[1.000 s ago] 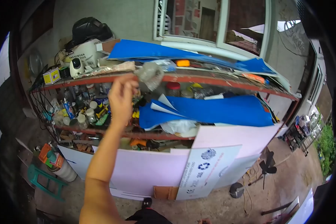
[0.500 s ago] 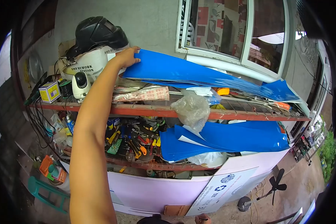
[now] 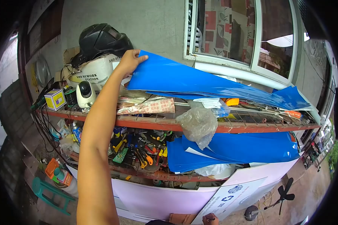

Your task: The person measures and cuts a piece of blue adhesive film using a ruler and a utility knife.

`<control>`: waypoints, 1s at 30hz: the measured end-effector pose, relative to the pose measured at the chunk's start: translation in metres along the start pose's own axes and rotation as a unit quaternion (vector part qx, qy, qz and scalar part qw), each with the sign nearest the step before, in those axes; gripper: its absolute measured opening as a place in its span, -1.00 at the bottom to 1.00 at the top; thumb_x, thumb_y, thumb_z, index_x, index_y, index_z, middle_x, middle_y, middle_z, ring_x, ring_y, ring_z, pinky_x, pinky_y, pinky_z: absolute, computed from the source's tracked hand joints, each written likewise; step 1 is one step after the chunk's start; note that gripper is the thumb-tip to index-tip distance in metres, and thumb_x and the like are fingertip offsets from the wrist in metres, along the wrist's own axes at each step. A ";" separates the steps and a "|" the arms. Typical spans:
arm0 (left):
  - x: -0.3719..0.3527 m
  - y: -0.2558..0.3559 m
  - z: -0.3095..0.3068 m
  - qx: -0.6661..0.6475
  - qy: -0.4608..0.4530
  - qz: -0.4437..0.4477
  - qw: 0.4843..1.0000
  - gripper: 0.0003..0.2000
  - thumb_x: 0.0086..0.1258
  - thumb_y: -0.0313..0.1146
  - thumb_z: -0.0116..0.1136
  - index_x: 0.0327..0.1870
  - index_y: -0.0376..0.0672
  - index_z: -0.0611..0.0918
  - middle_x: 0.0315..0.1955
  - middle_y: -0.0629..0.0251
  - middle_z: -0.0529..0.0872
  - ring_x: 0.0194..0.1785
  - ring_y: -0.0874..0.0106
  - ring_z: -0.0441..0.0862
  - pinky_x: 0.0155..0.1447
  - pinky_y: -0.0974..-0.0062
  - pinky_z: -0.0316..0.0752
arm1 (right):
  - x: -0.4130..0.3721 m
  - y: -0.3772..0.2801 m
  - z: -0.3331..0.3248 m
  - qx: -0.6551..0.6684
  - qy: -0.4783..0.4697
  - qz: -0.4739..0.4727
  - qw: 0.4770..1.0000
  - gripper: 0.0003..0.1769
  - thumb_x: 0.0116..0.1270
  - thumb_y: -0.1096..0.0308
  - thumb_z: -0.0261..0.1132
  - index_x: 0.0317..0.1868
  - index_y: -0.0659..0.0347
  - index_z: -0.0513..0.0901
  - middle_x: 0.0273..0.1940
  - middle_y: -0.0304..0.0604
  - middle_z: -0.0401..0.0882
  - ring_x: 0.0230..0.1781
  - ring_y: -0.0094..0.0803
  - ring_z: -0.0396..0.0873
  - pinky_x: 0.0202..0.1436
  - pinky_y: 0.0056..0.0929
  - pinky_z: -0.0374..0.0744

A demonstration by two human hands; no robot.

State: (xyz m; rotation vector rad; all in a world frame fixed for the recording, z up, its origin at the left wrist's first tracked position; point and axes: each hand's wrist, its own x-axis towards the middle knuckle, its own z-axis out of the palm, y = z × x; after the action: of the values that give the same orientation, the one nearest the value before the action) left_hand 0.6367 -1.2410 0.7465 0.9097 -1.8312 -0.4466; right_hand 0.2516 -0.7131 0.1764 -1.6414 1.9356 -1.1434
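Observation:
My left hand [image 3: 130,60] reaches up to the top shelf and grips the left corner of a large blue sheet [image 3: 199,82], lifting that corner. The sheet lies on a stack of more blue sheets that runs to the right along the top of the red metal shelf [image 3: 146,123]. Just left of the hand are a white box marked "SMD REWORK STATION" [image 3: 94,71] and a black welding helmet [image 3: 101,37]. Only a sliver of my right hand [image 3: 209,218] shows at the bottom edge, so its grip is not readable.
A crumpled plastic bag [image 3: 198,123] hangs over the shelf rail. More blue sheets [image 3: 236,148] fill the middle shelf beside several hand tools [image 3: 139,148]. A white camera [image 3: 85,93] and a yellow box [image 3: 55,99] stand at the left. Pink boards [image 3: 157,195] lean below; a window [image 3: 244,33] is behind.
My left hand rose from the shelf rail to the top shelf, took hold of the blue sheet's corner and lifted it slightly. My view has tilted upward.

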 end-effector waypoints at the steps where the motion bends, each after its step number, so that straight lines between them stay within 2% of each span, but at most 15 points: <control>1: -0.002 0.003 -0.001 0.004 0.001 -0.001 1.000 -0.54 0.54 -0.25 0.43 0.32 -0.33 0.65 -0.03 0.06 0.83 -0.04 0.30 0.81 0.10 0.26 0.73 | 0.002 -0.001 -0.002 0.006 -0.003 0.001 1.000 -0.83 0.47 0.45 0.41 -0.30 0.35 0.66 -0.29 0.17 0.66 -0.27 0.15 0.62 -0.15 0.02 0.60; 3: -0.022 0.035 0.003 -0.172 0.028 0.003 0.985 -0.70 0.68 -0.24 0.28 0.21 -0.29 0.67 -0.13 0.17 0.84 -0.16 0.48 0.78 -0.03 0.41 0.74 | 0.008 -0.003 -0.004 0.016 -0.011 0.000 1.000 -0.81 0.48 0.42 0.40 -0.30 0.35 0.66 -0.29 0.16 0.66 -0.28 0.14 0.61 -0.15 0.02 0.59; 4: -0.022 0.037 0.002 -0.218 0.014 0.009 0.976 -0.76 0.72 -0.25 0.23 0.12 -0.25 0.68 -0.17 0.22 0.84 -0.17 0.52 0.78 -0.05 0.48 0.72 | 0.011 -0.005 -0.006 0.009 -0.028 0.020 0.999 -0.80 0.49 0.41 0.40 -0.30 0.35 0.66 -0.29 0.16 0.66 -0.26 0.13 0.62 -0.14 0.01 0.60; 9: -0.019 0.037 -0.002 -0.205 0.049 0.017 0.977 -0.76 0.71 -0.24 0.23 0.11 -0.26 0.69 -0.22 0.24 0.85 -0.24 0.55 0.76 -0.10 0.49 0.72 | 0.025 0.004 -0.002 -0.009 -0.067 0.038 0.997 -0.80 0.49 0.37 0.40 -0.28 0.34 0.69 -0.26 0.16 0.68 -0.21 0.12 0.66 -0.09 -0.01 0.63; 11: -0.019 0.038 -0.003 -0.185 0.073 0.014 0.980 -0.75 0.71 -0.24 0.24 0.11 -0.27 0.70 -0.21 0.19 0.85 -0.26 0.53 0.77 -0.12 0.49 0.72 | 0.028 0.014 0.005 -0.014 -0.061 -0.002 0.998 -0.82 0.48 0.38 0.41 -0.26 0.33 0.70 -0.27 0.12 0.68 -0.21 0.10 0.66 -0.09 -0.05 0.64; 15: -0.020 0.041 -0.004 -0.170 0.091 -0.007 0.981 -0.75 0.70 -0.25 0.26 0.11 -0.28 0.71 -0.21 0.17 0.86 -0.26 0.51 0.77 -0.13 0.50 0.72 | 0.032 0.014 0.010 -0.004 -0.050 -0.017 0.999 -0.83 0.48 0.40 0.42 -0.27 0.33 0.71 -0.27 0.10 0.69 -0.22 0.08 0.67 -0.11 -0.06 0.65; 17: -0.022 0.041 -0.004 -0.191 0.082 -0.011 0.978 -0.77 0.68 -0.18 0.29 0.05 -0.16 0.72 -0.26 0.36 0.79 -0.27 0.60 0.64 -0.09 0.53 0.61 | 0.036 0.015 0.012 0.006 -0.069 -0.022 0.997 -0.82 0.47 0.41 0.43 -0.30 0.33 0.72 -0.25 0.09 0.70 -0.22 0.08 0.68 -0.11 -0.07 0.66; 21: -0.023 0.042 -0.005 -0.190 0.083 -0.007 0.978 -0.77 0.68 -0.18 0.29 0.05 -0.16 0.73 -0.28 0.39 0.78 -0.27 0.61 0.64 -0.10 0.54 0.60 | 0.041 0.015 0.015 0.015 -0.077 -0.038 0.996 -0.81 0.46 0.41 0.44 -0.32 0.34 0.72 -0.25 0.09 0.71 -0.22 0.07 0.69 -0.10 -0.05 0.66; 23: -0.023 0.041 -0.007 -0.195 0.089 0.012 0.977 -0.77 0.68 -0.18 0.29 0.04 -0.17 0.72 -0.29 0.39 0.78 -0.28 0.62 0.63 -0.11 0.56 0.59 | 0.046 0.009 0.019 0.025 -0.041 -0.053 0.997 -0.82 0.46 0.41 0.44 -0.30 0.33 0.72 -0.24 0.09 0.72 -0.21 0.07 0.69 -0.09 -0.06 0.67; 24: -0.021 0.040 -0.009 -0.193 0.089 0.011 0.977 -0.77 0.68 -0.18 0.29 0.04 -0.17 0.72 -0.29 0.39 0.78 -0.28 0.62 0.63 -0.11 0.56 0.59 | 0.048 0.006 0.018 0.026 -0.042 -0.053 0.997 -0.82 0.46 0.41 0.44 -0.30 0.33 0.72 -0.24 0.09 0.72 -0.21 0.07 0.69 -0.09 -0.06 0.67; 26: -0.020 0.040 -0.011 -0.171 0.110 0.030 0.979 -0.76 0.66 -0.23 0.31 0.06 -0.25 0.73 -0.27 0.23 0.84 -0.32 0.57 0.72 -0.18 0.55 0.67 | 0.053 -0.002 0.013 -0.014 -0.065 -0.051 0.997 -0.83 0.45 0.40 0.45 -0.29 0.31 0.72 -0.24 0.07 0.72 -0.21 0.03 0.70 -0.07 -0.08 0.67; 30: -0.022 0.045 -0.013 -0.183 0.133 0.035 0.973 -0.75 0.65 -0.23 0.33 0.07 -0.26 0.73 -0.30 0.26 0.84 -0.34 0.58 0.70 -0.20 0.57 0.65 | 0.059 0.000 0.012 0.027 -0.085 -0.021 0.996 -0.83 0.45 0.38 0.47 -0.28 0.30 0.72 -0.24 0.06 0.72 -0.22 -0.01 0.70 -0.07 -0.12 0.68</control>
State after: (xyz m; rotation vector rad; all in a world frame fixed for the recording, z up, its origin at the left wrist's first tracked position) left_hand 0.6358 -1.1937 0.7680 0.6166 -1.4681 -0.5666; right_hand 0.2441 -0.7728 0.1824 -1.6997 1.7580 -1.0244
